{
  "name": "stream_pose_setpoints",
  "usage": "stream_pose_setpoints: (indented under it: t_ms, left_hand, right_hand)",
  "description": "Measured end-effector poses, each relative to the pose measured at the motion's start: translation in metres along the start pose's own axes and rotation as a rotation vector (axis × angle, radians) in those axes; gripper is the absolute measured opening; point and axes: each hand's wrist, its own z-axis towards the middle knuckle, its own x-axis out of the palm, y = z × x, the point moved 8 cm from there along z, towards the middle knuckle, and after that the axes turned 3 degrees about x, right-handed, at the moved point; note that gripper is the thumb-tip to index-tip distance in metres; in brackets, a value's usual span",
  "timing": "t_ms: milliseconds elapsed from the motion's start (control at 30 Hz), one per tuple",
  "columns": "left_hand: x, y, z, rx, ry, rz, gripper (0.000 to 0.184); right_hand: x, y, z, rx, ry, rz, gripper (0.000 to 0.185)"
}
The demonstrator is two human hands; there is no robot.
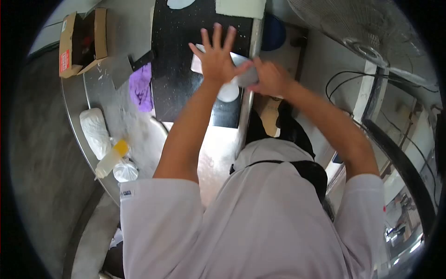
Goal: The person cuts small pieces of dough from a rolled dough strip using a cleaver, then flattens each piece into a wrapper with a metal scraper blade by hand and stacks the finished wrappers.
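Observation:
My right hand point(272, 76) is wrapped around the near end of a wide, flat metal blade point(246, 78), which looks like a cleaver; its handle is hidden in the fist. My left hand point(215, 60) is spread above the blade, fingers apart and pointing away from me. Whether the palm presses on the metal, I cannot tell. The blade's bright far end shows left of that hand. Just below the blade, a thin white round disc point(228, 93), like a dough wrapper, lies on the black board point(176, 88). Another white piece point(180, 3) lies at the board's far end.
A pale folded slab or cloth point(239, 7) covers the board's far right corner. On the metal counter to the left are a purple cloth point(141, 88), a white packet point(95, 132), a yellow-capped bottle point(110, 160) and a cardboard box point(69, 44). A fan point(362, 42) stands at right.

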Motion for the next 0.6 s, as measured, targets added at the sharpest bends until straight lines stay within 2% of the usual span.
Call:
stream_pose_setpoints:
  t_ms: [100, 133, 167, 233, 333, 400, 467, 500, 567, 600]
  left_hand:
    - [0.0, 0.019, -0.014, -0.073, -0.04, 0.02, 0.113]
    - [0.001, 0.012, -0.025, -0.028, 0.004, -0.003, 0.114]
    - [0.002, 0.007, -0.033, 0.013, 0.038, -0.022, 0.115]
    - [0.012, -0.02, -0.048, 0.002, 0.167, -0.039, 0.118]
    - [0.019, -0.021, -0.027, 0.01, 0.276, 0.03, 0.12]
    - [0.007, -0.009, -0.017, -0.087, 0.047, 0.052, 0.121]
    - [0.001, 0.008, -0.01, -0.177, 0.003, 0.03, 0.122]
    - [-0.002, 0.02, -0.006, -0.254, -0.041, 0.006, 0.123]
    - [0.002, 0.023, -0.022, -0.27, -0.028, -0.012, 0.126]
    - [0.004, 0.013, -0.028, -0.212, 0.01, 0.012, 0.127]
  right_hand:
    - [-0.01, 0.012, 0.025, -0.137, 0.042, -0.12, 0.08]
    - [0.019, 0.001, 0.019, -0.209, 0.05, 0.047, 0.08]
    - [0.033, -0.003, -0.003, -0.097, 0.14, 0.084, 0.085]
    - [0.056, -0.021, -0.03, 0.032, 0.157, 0.012, 0.094]
    - [0.03, -0.032, -0.012, 0.01, 0.137, -0.039, 0.098]
    - [0.026, -0.034, 0.0, -0.018, 0.173, -0.018, 0.098]
    - [-0.012, -0.007, 0.02, -0.467, -0.121, -0.21, 0.093]
    - [-0.025, 0.003, 0.027, -0.476, -0.128, -0.214, 0.093]
    - [-0.016, 0.011, 0.038, -0.247, 0.172, -0.241, 0.089]
    - [0.0, 0.006, 0.026, -0.269, 0.228, -0.061, 0.085]
